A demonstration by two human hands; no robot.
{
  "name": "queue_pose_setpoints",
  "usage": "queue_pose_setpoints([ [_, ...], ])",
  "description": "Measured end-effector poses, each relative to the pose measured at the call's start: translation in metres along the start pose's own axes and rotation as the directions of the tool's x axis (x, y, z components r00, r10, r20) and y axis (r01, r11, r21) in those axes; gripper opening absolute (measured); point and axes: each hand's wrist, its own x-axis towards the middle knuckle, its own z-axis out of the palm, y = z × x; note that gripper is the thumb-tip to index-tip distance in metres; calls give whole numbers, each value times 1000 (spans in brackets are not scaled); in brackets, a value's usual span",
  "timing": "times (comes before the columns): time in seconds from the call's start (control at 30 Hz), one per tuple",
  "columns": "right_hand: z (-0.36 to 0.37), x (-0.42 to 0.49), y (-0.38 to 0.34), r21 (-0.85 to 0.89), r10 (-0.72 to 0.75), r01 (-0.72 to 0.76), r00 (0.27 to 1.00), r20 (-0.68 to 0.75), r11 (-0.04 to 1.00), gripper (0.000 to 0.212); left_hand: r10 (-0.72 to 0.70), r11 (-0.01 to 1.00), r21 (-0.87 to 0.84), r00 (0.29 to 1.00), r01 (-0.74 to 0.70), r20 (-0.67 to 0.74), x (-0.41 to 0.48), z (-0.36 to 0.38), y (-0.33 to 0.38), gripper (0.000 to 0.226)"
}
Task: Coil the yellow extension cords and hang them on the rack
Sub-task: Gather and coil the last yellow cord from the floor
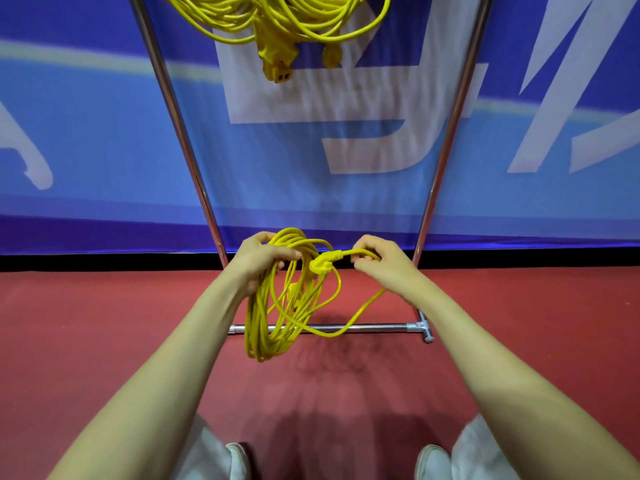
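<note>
My left hand [265,259] grips the top of a coiled yellow extension cord [273,320], whose loops hang down in front of the rack's bottom bar. My right hand [375,261] pinches the cord's free end just behind its yellow plug [320,263], which lies against the coil's top. One loose strand sags from my right hand down to the coil's bottom. Another coiled yellow cord [277,19] hangs from the top of the metal rack [183,129], its socket end dangling.
The rack's two chrome uprights slant up from a base bar [367,328] on the red floor [104,323]. A blue and white banner [86,133] stands right behind the rack. My white shoes [433,460] show at the bottom edge.
</note>
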Motion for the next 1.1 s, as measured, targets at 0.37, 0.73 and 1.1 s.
queue_pose_setpoints([
  [0.37, 39, -4, 11, -175, -35, 9, 989, -146, 985, 123, 118, 993, -44, 912, -110, 392, -26, -16, 25, 41],
  [0.73, 23, 0, 4, -526, -153, -121, 881, -448, 842, 61, 198, 976, -185, 801, -111, 566, -29, 4, 18, 50],
  [1.1, -5, -4, -15, -293, -285, 204, 920, -269, 934, 65, 268, 946, -321, 675, -50, 687, -26, -9, 15, 49],
])
